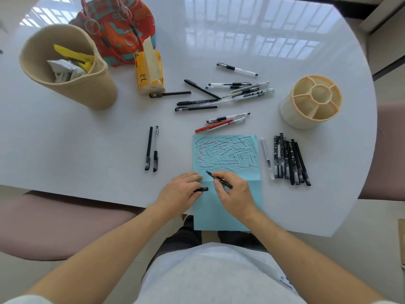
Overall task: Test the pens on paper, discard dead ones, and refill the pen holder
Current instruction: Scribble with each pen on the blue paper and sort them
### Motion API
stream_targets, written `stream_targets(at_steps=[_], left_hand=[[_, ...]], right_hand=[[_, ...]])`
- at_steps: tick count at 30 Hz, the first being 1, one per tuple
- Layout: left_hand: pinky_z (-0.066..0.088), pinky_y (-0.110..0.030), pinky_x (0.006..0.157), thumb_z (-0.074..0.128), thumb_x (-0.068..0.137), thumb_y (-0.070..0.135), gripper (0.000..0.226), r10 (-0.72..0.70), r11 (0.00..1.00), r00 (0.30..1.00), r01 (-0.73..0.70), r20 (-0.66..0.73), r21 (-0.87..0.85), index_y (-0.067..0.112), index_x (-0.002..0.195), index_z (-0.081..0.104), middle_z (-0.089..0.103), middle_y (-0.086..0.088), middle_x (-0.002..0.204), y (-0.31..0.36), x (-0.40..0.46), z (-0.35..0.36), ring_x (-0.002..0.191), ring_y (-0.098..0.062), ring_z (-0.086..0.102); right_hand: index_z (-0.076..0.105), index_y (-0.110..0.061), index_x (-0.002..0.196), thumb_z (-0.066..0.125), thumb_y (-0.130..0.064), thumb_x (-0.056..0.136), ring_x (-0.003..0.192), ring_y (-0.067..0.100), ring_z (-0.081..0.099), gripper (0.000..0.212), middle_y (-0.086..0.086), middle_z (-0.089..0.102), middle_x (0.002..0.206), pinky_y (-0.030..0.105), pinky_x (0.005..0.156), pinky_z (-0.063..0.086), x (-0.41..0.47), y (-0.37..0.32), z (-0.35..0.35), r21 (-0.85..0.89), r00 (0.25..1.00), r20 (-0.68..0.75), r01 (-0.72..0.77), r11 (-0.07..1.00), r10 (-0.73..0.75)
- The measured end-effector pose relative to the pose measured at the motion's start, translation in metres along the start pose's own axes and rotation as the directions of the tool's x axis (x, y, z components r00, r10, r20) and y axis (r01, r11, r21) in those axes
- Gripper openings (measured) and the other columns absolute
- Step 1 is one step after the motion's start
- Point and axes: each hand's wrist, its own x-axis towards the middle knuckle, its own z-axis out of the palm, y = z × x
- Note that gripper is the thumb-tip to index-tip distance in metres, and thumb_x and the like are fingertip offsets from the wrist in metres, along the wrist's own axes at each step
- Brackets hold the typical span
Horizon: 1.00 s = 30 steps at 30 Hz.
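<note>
A light blue paper (225,154) covered in black and red test strokes lies at the table's near edge. My right hand (233,193) grips an uncapped black pen (219,178) with its tip on the paper's lower part. Beside it, my left hand (180,191) rests on the paper's left edge and holds the pen's black cap (202,189). A loose pile of pens (230,93) lies beyond the paper. A row of several black pens (289,161) lies right of it. Two pens (151,149) lie to the left. The cream pen holder (312,102) stands empty at the right.
A tall beige bin (72,69) with crumpled paper and yellow scraps stands at the back left. Behind it are a red patterned bag (122,25) and a yellow tissue pack (150,71). Pink chairs (54,224) flank the round white table (87,139).
</note>
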Motion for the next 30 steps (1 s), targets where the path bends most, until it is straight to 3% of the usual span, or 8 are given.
stream_targets(at_steps=[6, 9, 12, 17, 20, 24, 27, 30], left_hand=[[0.045, -0.038, 0.106, 0.066, 0.093, 0.023, 0.017, -0.024, 1.000, 1.000, 0.024, 0.019, -0.003, 0.012, 0.102, 0.075, 0.066, -0.003, 0.128, 0.001, 0.000, -0.001, 0.126, -0.022, 0.055], [0.042, -0.035, 0.109, 0.064, 0.094, 0.025, 0.019, -0.045, 0.999, 0.999, 0.045, 0.011, -0.006, 0.013, 0.105, 0.073, 0.066, 0.000, 0.128, 0.000, 0.000, 0.001, 0.128, -0.019, 0.054], [0.041, -0.028, 0.106, 0.063, 0.095, 0.026, 0.020, -0.108, 0.993, 0.994, 0.107, -0.014, -0.057, 0.013, 0.109, 0.071, 0.067, 0.001, 0.124, 0.001, 0.002, 0.003, 0.123, -0.016, 0.056], [0.040, -0.018, 0.096, 0.058, 0.098, 0.029, 0.019, -0.162, 0.979, 0.986, 0.156, -0.039, -0.128, 0.019, 0.112, 0.067, 0.066, 0.007, 0.123, 0.006, 0.009, 0.001, 0.115, -0.008, 0.056], [0.045, -0.022, 0.095, 0.059, 0.098, 0.029, 0.019, -0.143, 0.981, 0.989, 0.136, -0.041, -0.141, 0.019, 0.113, 0.067, 0.066, 0.009, 0.120, 0.011, 0.014, 0.001, 0.114, -0.008, 0.057], [0.049, -0.025, 0.085, 0.058, 0.099, 0.030, 0.018, -0.134, 0.981, 0.990, 0.128, -0.034, -0.142, 0.021, 0.112, 0.066, 0.067, 0.009, 0.110, 0.016, 0.020, -0.001, 0.102, -0.008, 0.057], [0.044, -0.023, 0.076, 0.059, 0.098, 0.031, 0.017, -0.128, 0.984, 0.991, 0.123, -0.032, -0.128, 0.022, 0.110, 0.067, 0.067, 0.008, 0.101, 0.021, 0.025, -0.005, 0.094, -0.008, 0.055], [0.047, -0.029, 0.070, 0.059, 0.098, 0.028, 0.015, -0.047, 0.994, 0.999, 0.046, -0.004, -0.094, 0.019, 0.106, 0.068, 0.068, 0.005, 0.092, 0.030, 0.032, -0.007, 0.086, -0.014, 0.057]], right_hand=[[0.075, -0.015, 0.101, 0.064, -0.014, 0.090, 0.084, 0.012, 0.069, 0.016, -0.006, 0.075, 0.093, 0.035, 0.080, 0.057, 0.001, 0.000, -0.004, -0.073, 0.997, -0.062, -0.047, 0.996, 0.043], [0.074, -0.021, 0.088, 0.065, -0.009, 0.087, 0.074, 0.014, 0.070, 0.016, -0.008, 0.073, 0.079, 0.035, 0.073, 0.058, 0.001, -0.002, -0.014, 0.085, 0.977, -0.127, -0.164, 0.983, 0.174], [0.072, -0.024, 0.083, 0.063, -0.012, 0.085, 0.064, 0.026, 0.070, 0.015, 0.005, 0.072, 0.074, 0.034, 0.061, 0.059, 0.001, -0.010, -0.024, 0.345, 0.941, -0.138, -0.248, 0.905, 0.310], [0.067, -0.001, 0.086, 0.058, 0.009, 0.093, 0.067, 0.033, 0.069, 0.015, 0.008, 0.070, 0.072, 0.046, 0.063, 0.061, 0.000, -0.014, -0.036, 0.543, 0.922, -0.057, -0.293, 0.787, 0.382], [0.066, -0.001, 0.084, 0.056, 0.012, 0.094, 0.067, 0.029, 0.070, 0.019, 0.008, 0.068, 0.072, 0.039, 0.059, 0.060, 0.000, -0.018, -0.042, 0.573, 0.919, -0.022, -0.312, 0.758, 0.395], [0.066, -0.002, 0.084, 0.061, 0.003, 0.092, 0.060, 0.025, 0.068, 0.010, 0.038, 0.063, 0.084, 0.031, 0.057, 0.058, 0.001, -0.019, -0.049, 0.629, 0.910, -0.002, -0.321, 0.708, 0.414], [0.066, -0.001, 0.084, 0.062, -0.008, 0.084, 0.059, 0.026, 0.068, 0.008, 0.038, 0.064, 0.083, 0.032, 0.058, 0.058, 0.001, -0.018, -0.053, 0.643, 0.910, 0.016, -0.326, 0.693, 0.414], [0.066, -0.002, 0.086, 0.061, 0.003, 0.094, 0.058, 0.030, 0.067, 0.011, 0.032, 0.068, 0.076, 0.035, 0.062, 0.059, 0.001, -0.014, -0.051, 0.620, 0.906, 0.087, -0.375, 0.689, 0.414]])
